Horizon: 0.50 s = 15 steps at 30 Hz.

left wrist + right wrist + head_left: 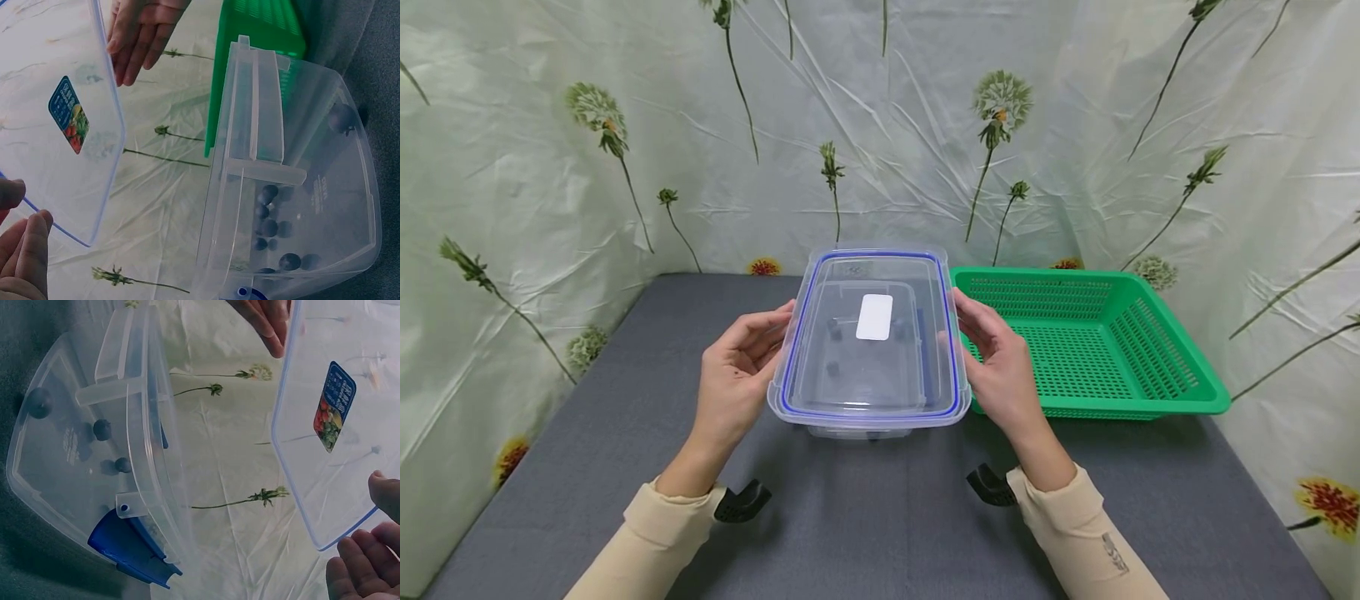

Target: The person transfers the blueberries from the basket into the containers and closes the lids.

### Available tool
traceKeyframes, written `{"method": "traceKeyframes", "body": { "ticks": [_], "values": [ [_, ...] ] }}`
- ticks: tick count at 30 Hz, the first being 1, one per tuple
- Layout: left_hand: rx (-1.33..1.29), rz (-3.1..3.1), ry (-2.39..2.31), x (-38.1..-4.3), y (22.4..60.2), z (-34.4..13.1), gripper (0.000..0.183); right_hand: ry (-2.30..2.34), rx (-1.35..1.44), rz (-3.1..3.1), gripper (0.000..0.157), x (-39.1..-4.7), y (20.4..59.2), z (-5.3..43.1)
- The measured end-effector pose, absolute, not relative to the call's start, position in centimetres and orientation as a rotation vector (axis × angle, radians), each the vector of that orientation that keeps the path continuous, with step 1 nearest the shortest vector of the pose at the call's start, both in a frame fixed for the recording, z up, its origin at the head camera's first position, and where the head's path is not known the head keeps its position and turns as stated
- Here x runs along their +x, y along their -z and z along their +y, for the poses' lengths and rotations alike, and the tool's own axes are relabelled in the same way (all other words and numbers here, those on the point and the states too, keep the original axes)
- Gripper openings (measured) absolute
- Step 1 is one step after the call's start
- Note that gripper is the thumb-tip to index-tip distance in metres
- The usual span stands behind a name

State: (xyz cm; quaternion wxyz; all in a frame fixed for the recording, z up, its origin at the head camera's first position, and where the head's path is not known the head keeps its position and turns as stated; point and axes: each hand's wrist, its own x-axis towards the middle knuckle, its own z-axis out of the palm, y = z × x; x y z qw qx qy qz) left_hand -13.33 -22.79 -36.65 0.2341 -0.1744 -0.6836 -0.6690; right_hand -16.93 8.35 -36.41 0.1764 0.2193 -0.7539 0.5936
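Observation:
A clear rectangular plastic lid with a blue seal along its rim is held over a clear plastic container. My left hand pinches the lid's left edge between thumb and fingers. At the opposite edge, my right hand grips it the same way. Both wrist views show a gap between lid and container. Inside the container lie several dark blue round berries. A blue latch hangs from the container's side. From above, the lid overlaps most of the container.
To the right stands a green perforated plastic basket, close beside the right hand. Dark grey cloth covers the table. Behind it hangs a pale curtain printed with dandelions. A white label is stuck on the lid.

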Motion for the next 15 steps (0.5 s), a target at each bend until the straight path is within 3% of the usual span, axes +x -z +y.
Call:
{"method": "traceKeyframes", "body": {
  "ticks": [15],
  "values": [
    [-0.452,-1.869,1.566,-13.4,35.5,-22.2,0.04,-1.591,0.531,-2.071,0.047,-16.8,35.7,7.2]
  ]
}}
